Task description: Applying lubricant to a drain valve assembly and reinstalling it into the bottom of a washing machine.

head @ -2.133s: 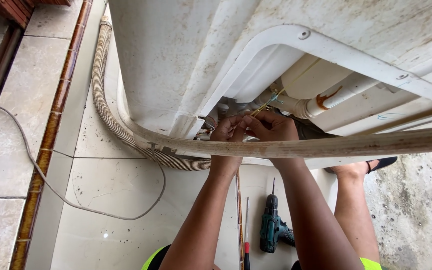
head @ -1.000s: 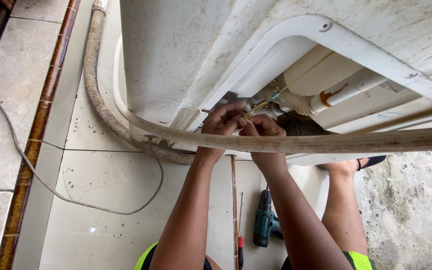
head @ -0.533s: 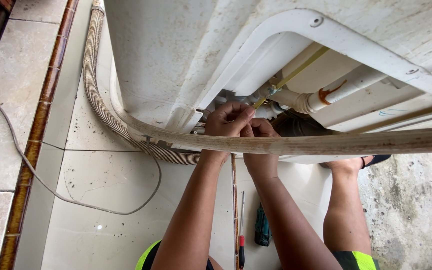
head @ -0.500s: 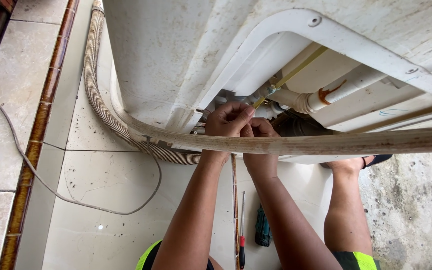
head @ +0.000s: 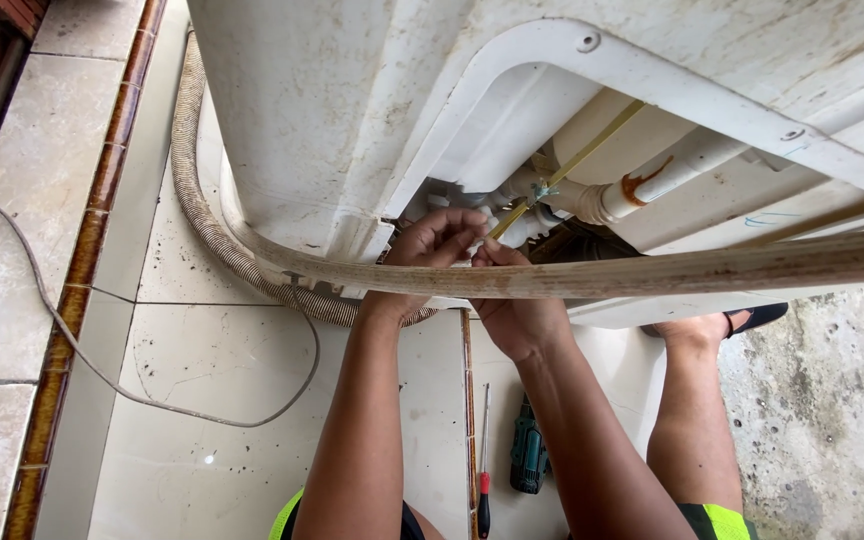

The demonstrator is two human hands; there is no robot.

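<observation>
Tiled floor (head: 202,380) below; my left hand (head: 432,240) and right hand (head: 517,310) pinch the yellow strap (head: 572,160) at the upturned washer's white fitting (head: 527,225), fastening unfinished.

— Where does the machine body (head: 352,110) sit?
— Across the top of the frame, with the hose (head: 202,215) curving down its left edge.

— And the hands?
— Centre frame: left hand (head: 434,238) beside right hand (head: 514,310), both at the opening, the strap (head: 567,165) running up-right from them.

— Below?
— On the floor (head: 202,400), a cable (head: 102,375) lower left; screwdriver (head: 483,470) and drill (head: 528,458) at bottom centre.
</observation>
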